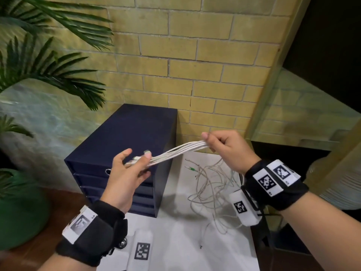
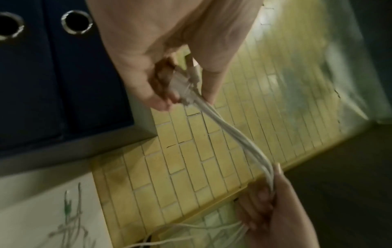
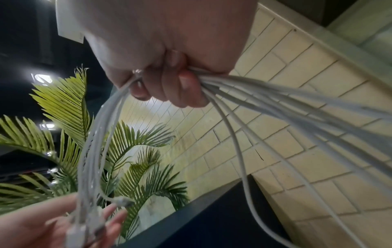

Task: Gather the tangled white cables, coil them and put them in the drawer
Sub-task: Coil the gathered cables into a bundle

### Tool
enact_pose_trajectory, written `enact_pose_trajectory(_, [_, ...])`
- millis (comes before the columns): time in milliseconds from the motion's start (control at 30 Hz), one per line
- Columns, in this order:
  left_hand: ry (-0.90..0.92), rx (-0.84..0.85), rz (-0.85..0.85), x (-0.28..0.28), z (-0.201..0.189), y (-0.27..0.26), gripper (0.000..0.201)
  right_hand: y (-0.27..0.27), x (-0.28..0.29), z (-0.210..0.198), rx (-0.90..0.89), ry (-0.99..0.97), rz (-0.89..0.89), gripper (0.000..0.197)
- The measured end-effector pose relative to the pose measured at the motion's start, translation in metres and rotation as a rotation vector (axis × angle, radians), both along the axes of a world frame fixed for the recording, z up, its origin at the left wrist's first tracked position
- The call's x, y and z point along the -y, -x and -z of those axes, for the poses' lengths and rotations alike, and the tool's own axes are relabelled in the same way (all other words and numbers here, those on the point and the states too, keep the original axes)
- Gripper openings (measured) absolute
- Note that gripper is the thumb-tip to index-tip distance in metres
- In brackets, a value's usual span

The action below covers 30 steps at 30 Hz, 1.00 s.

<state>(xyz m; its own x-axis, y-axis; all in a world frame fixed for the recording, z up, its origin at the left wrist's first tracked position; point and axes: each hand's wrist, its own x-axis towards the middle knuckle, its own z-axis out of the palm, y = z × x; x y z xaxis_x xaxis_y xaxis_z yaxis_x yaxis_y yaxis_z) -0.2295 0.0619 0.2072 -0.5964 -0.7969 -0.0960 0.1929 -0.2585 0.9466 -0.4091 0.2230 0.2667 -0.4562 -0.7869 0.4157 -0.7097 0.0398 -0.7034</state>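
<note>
A bundle of white cables (image 1: 175, 152) stretches in the air between both hands, above the white tabletop (image 1: 175, 227). My left hand (image 1: 136, 159) pinches the plug ends of the bundle (image 2: 229, 132) between thumb and fingers (image 2: 161, 104). My right hand (image 1: 220, 145) grips the other end in a fist (image 3: 169, 83), and strands (image 3: 275, 104) trail from it down to a loose tangle of thin cables (image 1: 211, 182) on the table. The dark blue drawer unit (image 1: 132, 133) stands behind my left hand with all its drawers closed.
A palm plant (image 1: 48, 65) in a green pot (image 1: 19, 212) stands at the left. A yellow brick wall (image 1: 195, 65) runs close behind the drawer unit. A white marker block (image 1: 143, 251) and a small loose plug (image 1: 200, 247) lie on the near tabletop.
</note>
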Motion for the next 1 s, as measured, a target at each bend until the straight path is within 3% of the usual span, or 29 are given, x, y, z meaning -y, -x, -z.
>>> enact_pose_trajectory(100, [0.303,0.121,-0.020,-0.003,-0.006,0.002,0.066,-0.001,0.002,-0.012,0.002,-0.038,-0.028,0.056])
enact_pose_trajectory(200, [0.676,0.141,0.171,-0.021,-0.022,0.013,0.074,-0.008,0.012,-0.019,0.025,-0.072,-0.070,0.055])
enact_pose_trajectory(267, [0.821,0.195,0.308,-0.033,-0.026,0.024,0.055,-0.013,0.017,-0.022,0.073,-0.054,-0.095,0.051])
enact_pose_trajectory(333, [0.774,0.144,0.307,-0.041,-0.028,0.031,0.011,-0.013,0.019,-0.025,0.173,0.007,-0.085,0.047])
enact_pose_trajectory(400, [0.697,0.101,0.277,-0.041,-0.024,0.029,0.030,-0.008,0.017,-0.029,0.324,0.100,-0.054,0.046])
enact_pose_trajectory(467, [0.743,0.130,0.260,-0.040,-0.019,0.026,0.047,-0.004,0.014,-0.031,0.483,0.176,-0.059,0.037])
enact_pose_trajectory(567, [0.774,0.144,0.242,-0.040,-0.018,0.024,0.045,-0.009,0.011,-0.029,0.669,0.215,-0.121,0.027])
enact_pose_trajectory(633, [0.712,0.158,0.268,-0.043,-0.019,0.027,0.036,-0.021,0.009,-0.028,0.797,0.237,-0.163,0.033])
enact_pose_trajectory(700, [0.648,0.194,0.360,-0.051,-0.020,0.032,0.044,-0.032,0.009,-0.030,0.909,0.278,-0.219,0.038])
enact_pose_trajectory(800, [0.550,0.182,0.487,-0.062,-0.019,0.039,0.054,-0.045,0.011,-0.036,0.922,0.276,-0.293,0.038])
enact_pose_trajectory(900, [0.548,0.177,0.466,-0.068,-0.024,0.046,0.020,-0.049,0.012,-0.040,0.809,0.234,-0.344,0.034])
enact_pose_trajectory(1000, [0.508,0.205,0.447,-0.064,-0.030,0.047,0.023,-0.043,0.011,-0.039,0.573,0.201,-0.275,0.032])
